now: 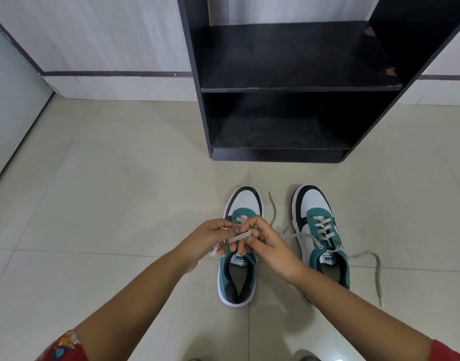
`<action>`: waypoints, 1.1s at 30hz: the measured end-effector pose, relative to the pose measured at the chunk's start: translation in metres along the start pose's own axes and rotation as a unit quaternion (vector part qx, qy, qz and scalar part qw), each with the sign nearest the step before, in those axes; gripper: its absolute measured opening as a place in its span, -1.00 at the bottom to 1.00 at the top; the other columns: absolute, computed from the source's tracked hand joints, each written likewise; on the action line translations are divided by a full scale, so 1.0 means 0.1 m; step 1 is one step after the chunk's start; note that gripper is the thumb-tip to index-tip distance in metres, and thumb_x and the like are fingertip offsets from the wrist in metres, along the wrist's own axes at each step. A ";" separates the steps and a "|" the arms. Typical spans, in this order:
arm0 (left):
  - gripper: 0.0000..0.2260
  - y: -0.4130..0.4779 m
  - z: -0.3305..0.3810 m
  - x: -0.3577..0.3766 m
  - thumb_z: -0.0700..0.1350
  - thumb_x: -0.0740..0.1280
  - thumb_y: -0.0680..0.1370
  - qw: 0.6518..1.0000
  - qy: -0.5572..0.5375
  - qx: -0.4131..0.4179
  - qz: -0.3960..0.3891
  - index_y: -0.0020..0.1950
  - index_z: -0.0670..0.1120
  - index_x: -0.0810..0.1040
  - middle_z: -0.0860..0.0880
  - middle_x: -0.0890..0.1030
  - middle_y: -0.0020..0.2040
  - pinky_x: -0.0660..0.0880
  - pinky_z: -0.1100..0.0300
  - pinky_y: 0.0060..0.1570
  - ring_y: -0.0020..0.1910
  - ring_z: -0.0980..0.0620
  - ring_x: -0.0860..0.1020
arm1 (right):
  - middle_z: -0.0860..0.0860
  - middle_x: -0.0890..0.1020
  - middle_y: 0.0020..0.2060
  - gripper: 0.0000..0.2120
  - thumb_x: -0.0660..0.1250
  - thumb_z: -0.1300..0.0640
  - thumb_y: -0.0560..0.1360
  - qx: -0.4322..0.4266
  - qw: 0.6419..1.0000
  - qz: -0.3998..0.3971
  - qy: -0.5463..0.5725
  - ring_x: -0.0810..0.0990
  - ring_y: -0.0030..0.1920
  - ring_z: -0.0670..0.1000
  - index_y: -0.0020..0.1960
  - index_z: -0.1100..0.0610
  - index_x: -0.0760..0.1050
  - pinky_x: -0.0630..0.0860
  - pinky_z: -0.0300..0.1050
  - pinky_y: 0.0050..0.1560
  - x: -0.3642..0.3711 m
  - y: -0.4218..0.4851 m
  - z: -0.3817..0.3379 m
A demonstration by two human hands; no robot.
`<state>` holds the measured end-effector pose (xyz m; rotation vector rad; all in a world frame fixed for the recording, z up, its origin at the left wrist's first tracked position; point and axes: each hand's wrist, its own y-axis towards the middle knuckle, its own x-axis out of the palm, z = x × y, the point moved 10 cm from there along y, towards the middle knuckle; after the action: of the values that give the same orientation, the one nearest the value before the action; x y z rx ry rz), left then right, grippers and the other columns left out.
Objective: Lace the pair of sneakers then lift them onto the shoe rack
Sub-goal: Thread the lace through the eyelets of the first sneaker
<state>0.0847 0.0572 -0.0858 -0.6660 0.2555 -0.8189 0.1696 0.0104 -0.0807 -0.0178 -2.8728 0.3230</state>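
The floor [106, 194] was laid with large pale cream tiles, glossy enough to show soft reflections, with thin grout lines crossing it. Behind it ran a wall [98, 35] of whitish, lightly streaked panels, with a dark horizontal stripe [114, 73] low down, above a plain white base. At the far left stood a pale blue-grey panel [12, 105], slanting down to meet the floor.

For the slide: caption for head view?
Both hands lacing left teal-and-white sneaker before empty black shoe rack.
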 end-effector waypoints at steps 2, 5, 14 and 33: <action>-0.82 -0.01 -0.05 0.03 -0.15 0.26 0.55 0.999 0.011 -0.021 -0.022 0.01 -0.20 0.61 -0.03 0.58 -0.33 0.37 0.27 -0.27 -0.38 0.08 0.42 | 0.14 0.60 -0.24 -0.94 0.12 0.28 0.54 -0.004 1.000 -0.007 0.001 0.56 -0.26 -0.06 -0.03 0.17 0.34 0.50 -0.22 -0.13 0.01 -0.01 0.00; -0.88 -0.02 -0.04 0.03 -0.13 0.28 0.55 1.000 -0.011 -0.015 -0.016 -0.10 -0.15 0.57 -0.03 0.55 -0.33 0.37 0.30 -0.29 -0.40 0.09 0.40 | 0.19 0.59 -0.22 -0.95 0.13 0.26 0.53 -0.002 1.000 -0.004 0.003 0.56 -0.27 -0.05 -0.02 0.18 0.35 0.50 -0.22 -0.13 0.00 -0.01 0.02; -0.88 -0.09 0.23 0.03 -0.25 0.40 0.46 0.990 0.074 0.122 0.012 -0.17 -0.11 0.47 0.09 0.59 -0.31 0.40 0.35 -0.29 -0.36 0.18 0.49 | 0.14 0.57 -0.37 -0.82 0.12 0.28 0.57 0.136 0.983 0.093 0.078 0.56 -0.43 -0.03 -0.12 0.17 0.47 0.49 -0.15 -0.19 -0.21 0.02 0.29; -0.80 -0.02 -0.01 -0.11 -0.26 0.42 0.38 0.996 0.044 -0.018 0.079 -0.32 -0.12 0.42 -0.07 0.48 -0.39 0.34 0.23 -0.42 -0.45 0.04 0.37 | 0.02 0.53 -0.40 -0.63 0.20 0.05 0.57 0.117 0.985 0.125 0.033 0.44 -0.36 -0.08 -0.40 0.09 0.42 0.37 -0.25 -0.25 -0.09 -0.14 0.21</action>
<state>0.0755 0.0640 -0.0854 -0.6357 0.3979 -0.6940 0.1734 -0.0083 -0.0997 -0.3410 -2.7493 0.6912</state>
